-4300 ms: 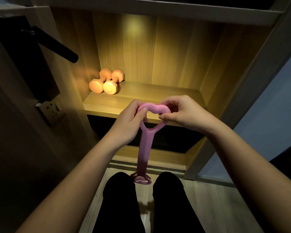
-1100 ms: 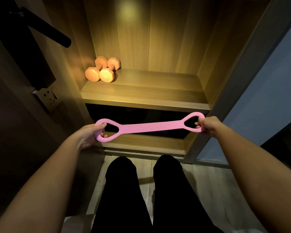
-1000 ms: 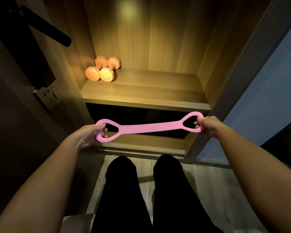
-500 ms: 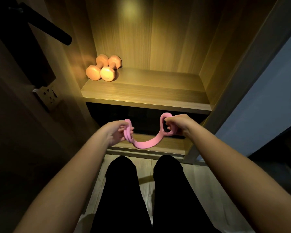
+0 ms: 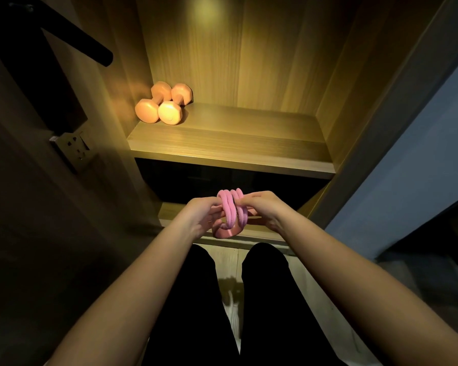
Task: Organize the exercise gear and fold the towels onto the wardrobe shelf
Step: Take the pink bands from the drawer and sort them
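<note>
in the head view the pink resistance band is a folded bundle in the air before the dark lower compartment. its loops stand upright between the left hand and right hand, and curled fingers pinch it from both sides. the lit wardrobe shelf lies above and ahead of the grip; two orange dumbbells fill its back left corner, so the bare part is nearer the right hand.
</note>
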